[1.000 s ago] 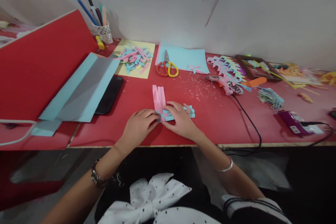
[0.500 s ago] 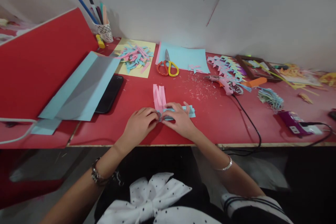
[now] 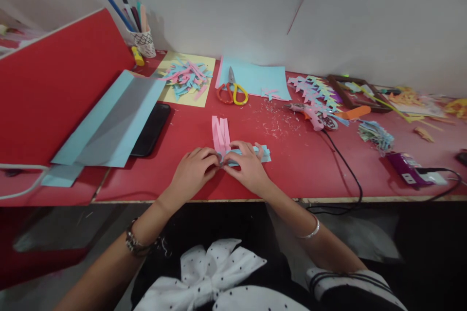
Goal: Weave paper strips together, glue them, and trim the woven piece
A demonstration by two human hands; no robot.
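Note:
Pink paper strips point(image 3: 221, 132) stand out away from me, meeting blue paper strips point(image 3: 267, 154) that run to the right along the red table. My left hand point(image 3: 196, 169) pinches the blue paper at its left end, close to where the pink begins. Across the blue strips lies my right hand point(image 3: 247, 167), its thumb and forefinger closed on the same paper, right beside the left fingertips. The folded bit between the fingertips is small and mostly covered. Beyond the hands, scissors point(image 3: 232, 93) with red and yellow handles rest partly on blue sheets point(image 3: 262, 77).
To the left are a black phone point(image 3: 151, 131), a leaning blue sheet point(image 3: 109, 121) and a pen cup point(image 3: 144, 43). Paper scraps point(image 3: 188, 77) pile on a yellow sheet. On the right sit a pink glue gun point(image 3: 310, 114), its black cord, a paper garland and a purple power box point(image 3: 408, 170).
The view has shifted slightly. Both hands stay at the same paper strips, with their fingertips drawn a little closer around the fold.

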